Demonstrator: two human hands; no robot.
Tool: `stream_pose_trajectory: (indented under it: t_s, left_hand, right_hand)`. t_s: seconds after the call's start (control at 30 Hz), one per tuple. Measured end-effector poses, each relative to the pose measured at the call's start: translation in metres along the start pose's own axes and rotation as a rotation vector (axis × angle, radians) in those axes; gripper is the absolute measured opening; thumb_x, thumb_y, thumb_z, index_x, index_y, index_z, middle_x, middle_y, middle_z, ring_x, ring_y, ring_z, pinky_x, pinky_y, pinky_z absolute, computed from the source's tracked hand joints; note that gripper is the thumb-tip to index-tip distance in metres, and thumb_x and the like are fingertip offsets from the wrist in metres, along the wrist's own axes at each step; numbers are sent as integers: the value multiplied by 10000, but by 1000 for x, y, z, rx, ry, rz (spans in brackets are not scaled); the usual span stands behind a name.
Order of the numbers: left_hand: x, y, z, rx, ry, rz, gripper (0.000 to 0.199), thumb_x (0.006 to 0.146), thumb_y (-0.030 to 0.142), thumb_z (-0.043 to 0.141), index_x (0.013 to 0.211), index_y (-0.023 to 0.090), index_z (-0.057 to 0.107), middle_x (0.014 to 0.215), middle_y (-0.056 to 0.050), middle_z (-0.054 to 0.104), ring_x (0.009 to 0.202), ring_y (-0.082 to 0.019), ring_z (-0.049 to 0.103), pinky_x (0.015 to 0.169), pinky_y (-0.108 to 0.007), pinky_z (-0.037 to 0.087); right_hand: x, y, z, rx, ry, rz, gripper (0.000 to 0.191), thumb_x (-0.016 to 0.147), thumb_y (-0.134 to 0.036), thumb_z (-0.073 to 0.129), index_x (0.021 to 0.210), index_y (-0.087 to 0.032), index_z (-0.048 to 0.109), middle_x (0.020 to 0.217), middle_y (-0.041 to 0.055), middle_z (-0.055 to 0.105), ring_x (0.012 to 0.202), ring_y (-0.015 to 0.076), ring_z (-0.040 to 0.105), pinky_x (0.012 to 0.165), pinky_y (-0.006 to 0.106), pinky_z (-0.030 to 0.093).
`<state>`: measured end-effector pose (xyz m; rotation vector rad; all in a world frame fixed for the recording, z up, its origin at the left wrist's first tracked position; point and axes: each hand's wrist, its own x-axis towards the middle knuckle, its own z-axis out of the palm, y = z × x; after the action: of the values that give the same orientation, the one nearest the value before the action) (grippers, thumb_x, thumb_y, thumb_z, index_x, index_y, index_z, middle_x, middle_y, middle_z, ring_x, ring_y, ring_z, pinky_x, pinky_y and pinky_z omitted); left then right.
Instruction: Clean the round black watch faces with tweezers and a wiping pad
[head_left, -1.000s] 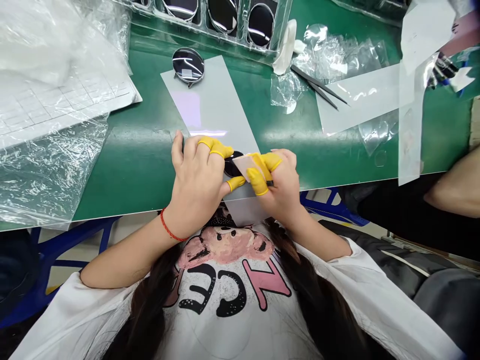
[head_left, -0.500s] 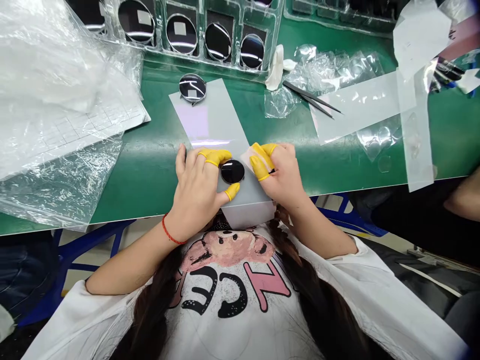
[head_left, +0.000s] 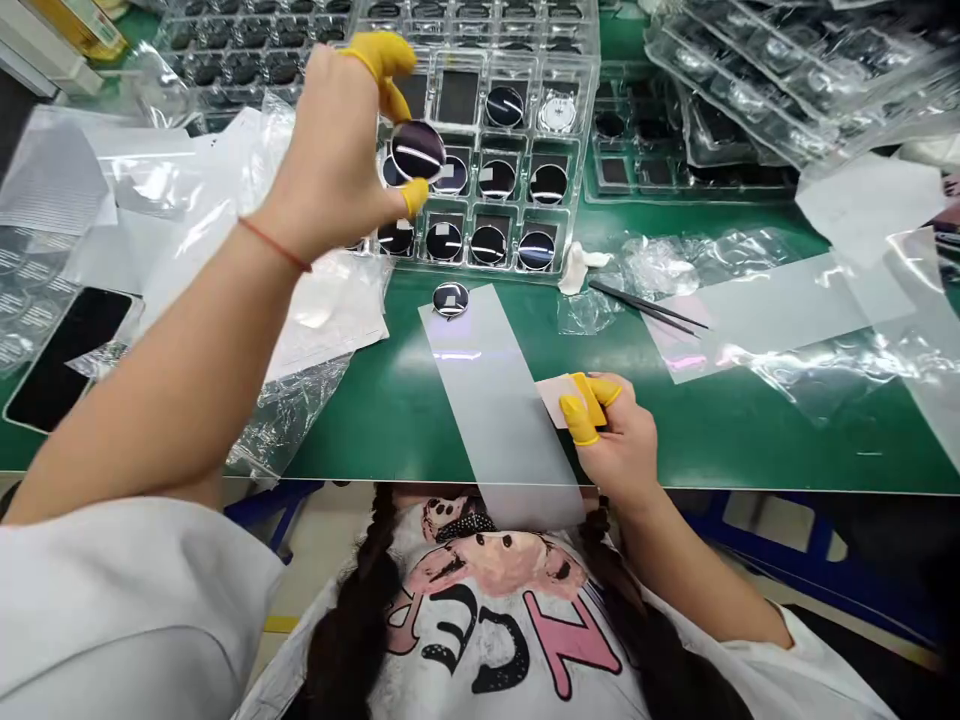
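My left hand (head_left: 352, 130), with yellow finger cots, is raised over the clear plastic tray (head_left: 525, 268). Thumb and fingers grip a round black glass disc (head_left: 418, 151) by its edge, and it hides part of the compartments behind. Lower right, my right hand (head_left: 611, 425) also wears yellow finger cots and pinches a flat yellow piece with a pale pink sheet (head_left: 553, 398) at its left end. That sheet reaches the right edge of a translucent film strip (head_left: 502, 420) on the table. Near the strip's far end lies another round disc (head_left: 450, 299) with a small pale square on it.
Black tweezers (head_left: 649, 308) rest right of the tray, near crumpled clear plastic film (head_left: 682, 265). Papers and bags (head_left: 322, 320) and a phone (head_left: 71, 355) are at left. More plastic trays (head_left: 750, 80) stack at the back right.
My left hand has lifted the black disc off the film strip and carried it up and left over the tray. My right hand still holds the yellow piece. The view has shifted.
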<state>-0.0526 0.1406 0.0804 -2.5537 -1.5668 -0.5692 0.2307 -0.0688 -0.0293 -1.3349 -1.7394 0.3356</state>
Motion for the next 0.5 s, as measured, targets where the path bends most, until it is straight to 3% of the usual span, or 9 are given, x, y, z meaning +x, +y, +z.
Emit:
stream_pose_trajectory:
  t_s: [0.03,0.13,0.27,0.33,0.37,0.4,0.43,0.47,0.5]
  left_hand:
    - [19,-18,6,7,1,-49,701,799,313,753,1375,162,384,1322,-24,571,1253,-220,468,1174,-506,363]
    - [65,-62,31,9,77,-101,686,723,250,802,1313,174,461,1300,-19,592,1264,-216,492,1165,-460,397]
    - [94,-84,52,-5,38,-41,669,829,593,671,1283,133,497,1238,-24,552,1315,-275,504,1122,-550,391]
    - [88,-73,50,6,47,27,741,889,733,432,1284,109,498,1231,-30,489,1357,-321,488,1075,-596,361]
    - [79,-62,46,21,62,91,768,923,707,241,1298,87,493,1228,-45,445,1389,-338,466,1030,-593,338]
    - [65,-47,40,13,103,155,748,913,680,293,1295,71,502,1258,-52,467,1362,-333,486,1035,-590,357]
    - [47,-31,34,-33,93,210,671,896,607,489,1338,103,482,1328,-52,514,1330,-295,499,1101,-577,371]
    - [28,-15,27,-81,15,286,579,891,506,570,1327,133,497,1303,-55,574,1255,-262,526,1108,-567,400]
    - [8,-1,22,-107,-174,369,462,903,405,573,1294,160,540,1238,-41,630,1149,-218,578,1084,-500,451]
  right_hand:
    - [1,0,0,8,-3,-19,156,937,-361,607,897,-227,678,743,-1,687,728,171,625,876,410,535]
    - [2,-1,0,16,-14,-30,148,943,-347,595,909,-232,682,735,-8,688,684,157,620,895,407,540]
    - [3,-2,-2,5,13,-34,106,936,-329,611,925,-239,667,753,-5,700,696,167,632,848,394,552]
    - [4,-3,-2,-2,8,-52,87,942,-314,604,933,-248,660,761,-5,707,701,173,639,845,399,553]
    - [4,-4,-2,-11,-4,-60,81,947,-307,597,937,-252,656,769,-4,713,707,175,643,851,403,553]
    - [4,-4,-2,-19,-20,-70,76,950,-295,589,941,-255,652,776,-5,717,706,173,642,859,406,551]
    - [5,-5,-2,-27,-35,-79,68,952,-280,585,943,-256,648,777,-8,719,701,169,637,870,410,548]
    - [5,-5,-2,-33,-48,-89,60,950,-267,584,944,-256,643,770,-13,716,693,164,626,876,411,543]
    - [5,-6,-2,-35,-56,-100,53,949,-259,586,944,-255,638,760,-19,711,686,160,616,880,411,538]
